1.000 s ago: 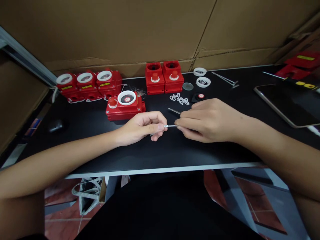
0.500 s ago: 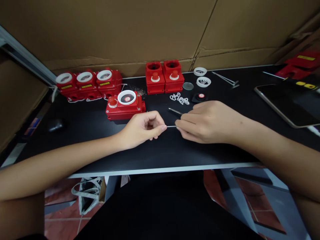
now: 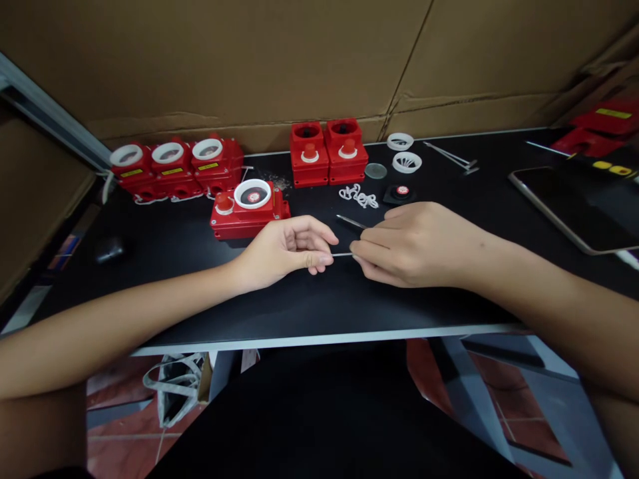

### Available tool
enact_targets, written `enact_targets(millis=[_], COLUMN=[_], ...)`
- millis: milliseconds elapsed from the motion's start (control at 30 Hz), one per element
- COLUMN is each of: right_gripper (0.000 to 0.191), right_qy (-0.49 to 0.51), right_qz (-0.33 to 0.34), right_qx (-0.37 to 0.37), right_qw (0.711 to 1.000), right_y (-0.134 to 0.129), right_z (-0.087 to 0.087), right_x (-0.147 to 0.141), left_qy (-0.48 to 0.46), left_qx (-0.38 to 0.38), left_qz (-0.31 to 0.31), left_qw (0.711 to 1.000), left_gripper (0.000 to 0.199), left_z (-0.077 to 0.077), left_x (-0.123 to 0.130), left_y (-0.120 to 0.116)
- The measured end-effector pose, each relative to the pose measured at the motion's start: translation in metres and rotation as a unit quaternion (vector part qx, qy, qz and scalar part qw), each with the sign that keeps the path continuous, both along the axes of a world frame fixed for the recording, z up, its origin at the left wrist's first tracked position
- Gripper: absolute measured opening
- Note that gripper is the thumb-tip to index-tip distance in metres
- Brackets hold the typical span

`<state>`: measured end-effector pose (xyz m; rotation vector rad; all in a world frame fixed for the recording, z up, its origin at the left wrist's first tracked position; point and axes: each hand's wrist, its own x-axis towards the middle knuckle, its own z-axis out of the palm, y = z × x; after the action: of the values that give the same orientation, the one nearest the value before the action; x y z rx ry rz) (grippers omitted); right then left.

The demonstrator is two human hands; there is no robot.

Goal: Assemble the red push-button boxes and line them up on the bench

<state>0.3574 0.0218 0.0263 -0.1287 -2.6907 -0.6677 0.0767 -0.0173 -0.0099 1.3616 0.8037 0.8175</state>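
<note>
Two bare hands work above the black table point(image 3: 299, 313), joined by one thin metal rod point(image 3: 342, 254) that lies level in the gap between them. Left hand point(image 3: 279, 256): thumb pressed to the fingers at the rod's left end, index finger raised clear. Right hand point(image 3: 417, 245): fingers closed on the rod's other end; a pointed metal tool point(image 3: 351, 221) also projects from this grip, tip toward the upper left.

Labels: three red housings point(image 3: 172, 174) at the rear left each carry a yellow label point(image 3: 208, 167); its print is too small to read from where I stand. One red housing point(image 3: 243, 225), near the left hand, shows a round red-and-white label point(image 3: 254, 197) inside its white ring point(image 3: 269, 192). A black component point(image 3: 398, 194) beyond the right hand bears a similar round mark point(image 3: 402, 191), likewise illegible.

Two further red units point(image 3: 309, 171) stand side by side against the cardboard point(image 3: 249, 66). Curled white strips point(image 3: 358, 196) lie in front of them. A phone point(image 3: 574, 207), screen dark, rests at the right.
</note>
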Motion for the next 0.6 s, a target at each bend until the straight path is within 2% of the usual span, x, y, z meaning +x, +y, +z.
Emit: enact_targets(millis=[167, 333, 500, 533, 600], right_gripper=[0.035, 0.037, 0.042, 0.043, 0.042], right_qy=[0.005, -0.016, -0.038, -0.04, -0.047], right_qz=[-0.001, -0.012, -0.025, -0.026, -0.035], right_qx=[-0.002, -0.017, -0.027, -0.025, -0.019], right_qw=[1.0, 1.0, 0.999, 0.999, 0.998], right_y=[0.001, 0.001, 0.001, 0.001, 0.0], right_z=[0.002, 0.002, 0.001, 0.001, 0.001], right_x=[0.001, 0.003, 0.002, 0.002, 0.001], left_qy=[-0.007, 0.017, 0.034, 0.039, 0.061], left_qx=[0.017, 0.041, 0.038, 0.06, 0.152], left_qz=[0.014, 0.014, 0.004, 0.003, 0.022], left_qw=[1.0, 0.999, 0.999, 0.997, 0.986], left_gripper=[0.054, 0.043, 0.054, 0.054, 0.052], left_z=[0.002, 0.005, -0.001, -0.001, 0.007], left_x=[0.0, 0.0, 0.001, 0.001, 0.001], left_y=[-0.002, -0.003, -0.003, -0.004, -0.012])
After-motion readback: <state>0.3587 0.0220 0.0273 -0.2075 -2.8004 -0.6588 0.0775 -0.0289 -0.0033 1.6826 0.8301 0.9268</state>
